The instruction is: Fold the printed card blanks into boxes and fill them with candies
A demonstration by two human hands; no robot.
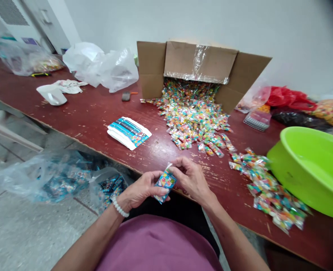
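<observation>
1. Stretching across your view, the dark red table [155,124] bears an open cardboard box [202,62], tipped towards you, with small clear candy packs [196,118] spilling from its mouth.
2. To the right, a green basin [304,177] stands beside a second group of these packs; to the left on the floor, clear bags hold blue packets [67,184].
3. Your forearms come up from the bottom corners and converge at the table's near edge, in front of your torso.
4. Your left hand [148,188], with a white bead bracelet [119,207] at the wrist, reaches up and rightward; its thumb lies across the front of the small blue packet [165,183], its fingers curl behind, and together they grip the lower part.
5. Your right hand [190,178] comes in from the right, wrist bent, its thumb and index finger pinching the packet's upper end by the white tip.
6. The small blue packet is between your hands, printed face up towards you. Its long axis runs aslant, the white-tipped end pointing away and slightly right, the lower end towards you and slightly left.
7. Beyond it to the left, flat blue-and-white wrappers [129,132] lie stacked.
</observation>
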